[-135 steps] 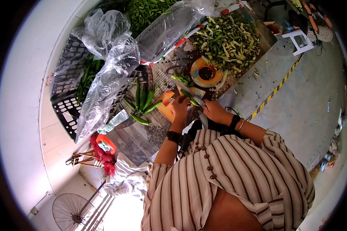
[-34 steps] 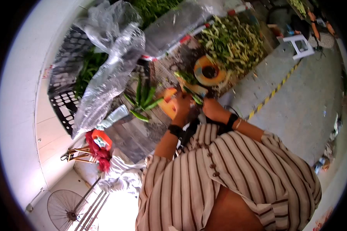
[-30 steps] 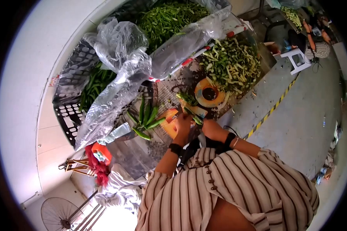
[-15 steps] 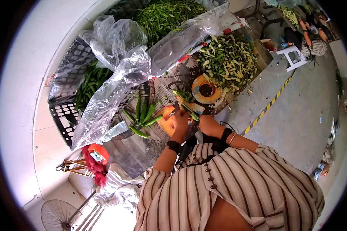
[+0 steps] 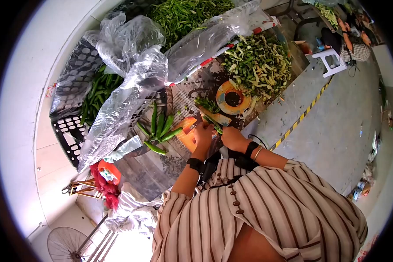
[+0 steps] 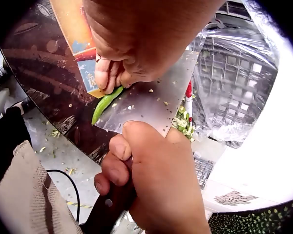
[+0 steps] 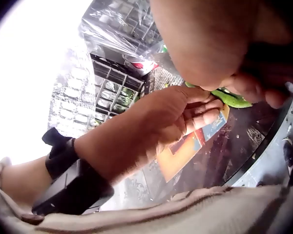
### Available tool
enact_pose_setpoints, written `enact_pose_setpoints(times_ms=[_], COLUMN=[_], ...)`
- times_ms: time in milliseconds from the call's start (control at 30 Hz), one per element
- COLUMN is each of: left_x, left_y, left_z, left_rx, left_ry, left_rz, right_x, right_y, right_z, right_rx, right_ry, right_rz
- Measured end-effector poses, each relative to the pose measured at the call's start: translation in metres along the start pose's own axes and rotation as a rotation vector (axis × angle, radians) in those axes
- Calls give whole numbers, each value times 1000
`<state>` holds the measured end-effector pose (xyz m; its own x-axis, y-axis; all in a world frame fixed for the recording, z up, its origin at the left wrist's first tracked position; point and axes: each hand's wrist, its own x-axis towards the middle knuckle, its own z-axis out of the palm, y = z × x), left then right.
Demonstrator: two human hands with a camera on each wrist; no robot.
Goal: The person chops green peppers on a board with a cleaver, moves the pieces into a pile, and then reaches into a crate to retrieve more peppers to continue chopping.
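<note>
My left hand holds a long green chili pepper with its fingertips. The pepper lies at the edge of a wide kitchen knife's blade, its narrow end sticking out past the fingers. My right hand grips the knife's dark handle, thumb against the base of the blade. Small bits of pepper stick to the metal. Beneath the hands lies an orange and blue printed sheet on the table. In the right wrist view the left fingers curl at the pepper, with the right hand covering part of it.
Several whole green peppers lie left of the hands. Cut peppers form a large pile on the table's far right, near a roll of tape. Plastic-lined black crates hold more peppers. Another person sits beyond a white stool.
The right hand has come closer to the left, and less of the blade shows than 4.5 s ago. The loose whole peppers keep their places; the head view has shifted slightly.
</note>
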<state>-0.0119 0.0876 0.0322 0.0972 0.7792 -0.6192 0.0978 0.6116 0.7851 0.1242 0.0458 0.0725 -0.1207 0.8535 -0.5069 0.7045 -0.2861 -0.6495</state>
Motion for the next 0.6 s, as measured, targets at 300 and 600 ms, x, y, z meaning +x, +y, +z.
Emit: enact_pose_setpoints(times_ms=[300,600], left_x=[-2,0], left_y=[2,-4], left_z=[0,-3], left_rx=[37,-81], left_ry=[13,-35], left_rz=[24,52], right_x=[5,7], right_y=[-2,2], right_z=[5,3], right_rx=[9,9], right_ry=[128,107], right_rz=[-41,-78])
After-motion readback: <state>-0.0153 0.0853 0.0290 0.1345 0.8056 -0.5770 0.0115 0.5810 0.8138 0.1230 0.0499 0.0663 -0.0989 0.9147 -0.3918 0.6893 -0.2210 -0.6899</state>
